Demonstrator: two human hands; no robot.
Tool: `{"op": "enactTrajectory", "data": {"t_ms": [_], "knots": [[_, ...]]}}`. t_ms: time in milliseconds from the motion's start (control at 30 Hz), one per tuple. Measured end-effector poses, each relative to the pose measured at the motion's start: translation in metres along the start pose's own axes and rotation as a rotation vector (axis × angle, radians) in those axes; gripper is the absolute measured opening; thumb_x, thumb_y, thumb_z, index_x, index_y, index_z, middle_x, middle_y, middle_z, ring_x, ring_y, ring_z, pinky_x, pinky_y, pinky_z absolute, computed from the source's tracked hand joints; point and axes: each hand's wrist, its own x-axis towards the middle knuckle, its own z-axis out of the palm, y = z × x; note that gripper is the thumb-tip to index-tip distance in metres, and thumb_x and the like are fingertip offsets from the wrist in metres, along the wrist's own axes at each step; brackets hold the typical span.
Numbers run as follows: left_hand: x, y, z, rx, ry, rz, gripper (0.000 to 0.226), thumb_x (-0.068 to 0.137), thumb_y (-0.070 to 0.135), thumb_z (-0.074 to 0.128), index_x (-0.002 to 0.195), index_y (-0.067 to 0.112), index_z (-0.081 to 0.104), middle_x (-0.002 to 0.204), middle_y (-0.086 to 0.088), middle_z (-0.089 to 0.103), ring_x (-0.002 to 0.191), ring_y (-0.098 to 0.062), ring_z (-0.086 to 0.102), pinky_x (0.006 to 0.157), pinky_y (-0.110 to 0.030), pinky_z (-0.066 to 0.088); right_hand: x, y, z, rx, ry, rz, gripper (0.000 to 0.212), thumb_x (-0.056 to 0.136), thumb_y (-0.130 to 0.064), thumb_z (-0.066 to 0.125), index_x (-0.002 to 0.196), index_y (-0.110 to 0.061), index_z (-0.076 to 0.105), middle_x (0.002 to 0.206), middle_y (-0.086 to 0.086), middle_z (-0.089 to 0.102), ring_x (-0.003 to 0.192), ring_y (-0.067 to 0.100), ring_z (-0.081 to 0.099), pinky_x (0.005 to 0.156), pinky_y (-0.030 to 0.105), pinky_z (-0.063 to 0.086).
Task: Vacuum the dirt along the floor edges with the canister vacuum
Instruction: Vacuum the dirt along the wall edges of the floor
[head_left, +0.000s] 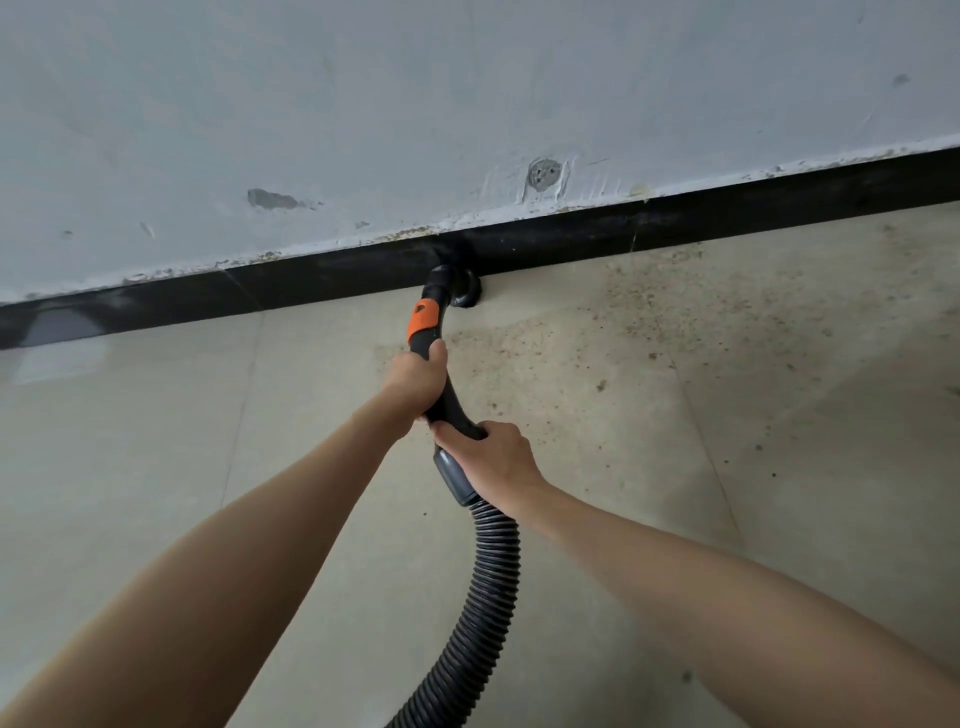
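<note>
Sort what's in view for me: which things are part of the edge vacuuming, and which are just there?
In the job:
- vacuum handle, gripped by the left hand and right hand
- round nozzle at the black skirting
- ribbed hose
- dirt specks on the floor tiles

Just there:
- patched hole in the wall

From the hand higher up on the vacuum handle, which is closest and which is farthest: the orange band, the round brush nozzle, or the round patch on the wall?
Measured from the left hand in the head view:
1. Orange band, just above the hand on the vacuum handle.
2. Round brush nozzle, farther up, against the black baseboard.
3. Round patch, up on the wall, to the right.
</note>
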Motion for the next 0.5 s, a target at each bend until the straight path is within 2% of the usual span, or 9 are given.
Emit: {"op": "enactTrajectory", "data": {"t_ms": [267,500], "knots": [[-0.003,-0.05,-0.072,-0.085,0.087,-0.11,0.031,0.098,0.033,0.038,0.106,0.003,0.042,0.078,-0.006,0.048,0.066,-0.017,0.049,0.054,-0.027,0.041,-0.007,-0.021,0.063,-0.087,-0.221,-0.025,0.043,0.082,-0.047,0.064,0.06,-0.017,0.043,0.056,-0.002,0.045,0.049,0.015,0.042,0.054,0.026,0.033],[-0.018,-0.077,-0.086,-0.208,0.038,-0.137,0.038,0.098,0.041,0.04,0.108,0.004,0.042,0.082,-0.006,0.05,0.076,-0.021,0.054,0.057,-0.029,0.046,-0.033,-0.024,0.071,-0.175,-0.263,-0.021,0.038,0.084,-0.048,0.062,0.067,-0.015,0.052,0.067,0.0,0.057,0.058,0.015,0.052,0.057,0.025,0.039]]}}
